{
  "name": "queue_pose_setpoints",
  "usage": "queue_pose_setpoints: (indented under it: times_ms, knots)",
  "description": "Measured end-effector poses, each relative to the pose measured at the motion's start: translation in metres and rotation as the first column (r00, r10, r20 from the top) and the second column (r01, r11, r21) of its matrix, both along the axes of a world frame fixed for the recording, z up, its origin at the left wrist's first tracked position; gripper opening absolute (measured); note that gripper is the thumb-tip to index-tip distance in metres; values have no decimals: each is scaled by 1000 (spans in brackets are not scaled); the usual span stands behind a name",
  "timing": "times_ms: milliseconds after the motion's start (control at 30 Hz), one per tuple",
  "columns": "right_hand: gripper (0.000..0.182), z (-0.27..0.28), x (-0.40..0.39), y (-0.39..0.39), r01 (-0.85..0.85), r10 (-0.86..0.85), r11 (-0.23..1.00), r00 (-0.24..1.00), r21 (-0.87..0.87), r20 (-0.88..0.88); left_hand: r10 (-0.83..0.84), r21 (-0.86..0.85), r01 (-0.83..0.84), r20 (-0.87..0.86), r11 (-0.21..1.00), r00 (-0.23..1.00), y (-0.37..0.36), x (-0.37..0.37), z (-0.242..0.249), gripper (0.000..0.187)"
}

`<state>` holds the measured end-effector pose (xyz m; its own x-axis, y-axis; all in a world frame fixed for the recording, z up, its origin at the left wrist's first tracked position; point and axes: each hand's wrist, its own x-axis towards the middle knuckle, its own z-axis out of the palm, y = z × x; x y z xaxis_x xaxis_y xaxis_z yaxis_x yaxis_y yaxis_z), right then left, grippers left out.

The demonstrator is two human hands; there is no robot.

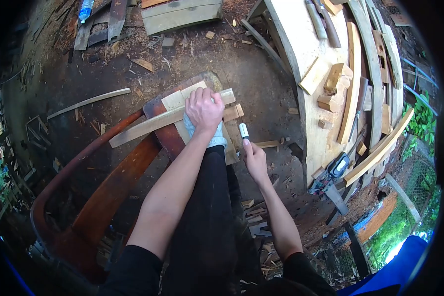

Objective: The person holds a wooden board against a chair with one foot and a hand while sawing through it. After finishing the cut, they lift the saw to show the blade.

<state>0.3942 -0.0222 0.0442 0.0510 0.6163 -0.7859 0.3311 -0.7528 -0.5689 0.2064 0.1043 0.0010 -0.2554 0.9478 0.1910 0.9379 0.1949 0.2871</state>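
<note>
My left hand (pixel 203 109) is closed over a long pale wooden strip (pixel 150 127), which lies across a reddish-brown wooden chair (pixel 168 143). Beneath the strip, lighter boards (pixel 178 98) rest on the chair. A foot in a light blue covering (pixel 216 138) is beside my left hand, on the chair. In my right hand (pixel 254 159), to the right of the foot, is a white marker (pixel 243 130) with a dark band, pointing up and away from me. A short wood block (pixel 233 112) sticks out just beyond the strip's lower edge.
On the right stands a workbench (pixel 293 59) bearing wood blocks (pixel 337 79), curved slats (pixel 352 59) and a dark power tool (pixel 338 165). Wood scraps and shavings litter the dirt floor (pixel 108 74). A water bottle (pixel 86 11) is at the upper left.
</note>
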Motion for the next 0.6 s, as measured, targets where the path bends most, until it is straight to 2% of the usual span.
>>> queue_pose_setpoints:
  times_ms: [133,200,600]
  knots:
    - [60,5,7,-10,-16,16,999,1000,34,16,17,36,-18,17,999,1000,2,2,-1,11]
    - [59,12,12,-17,67,-66,997,997,37,-29,15,24,-16,31,1000,999,1,1,0,11]
    - [55,6,23,-17,172,-172,985,984,7,-48,20,10,-20,18,1000,1000,-1,0,-4,10]
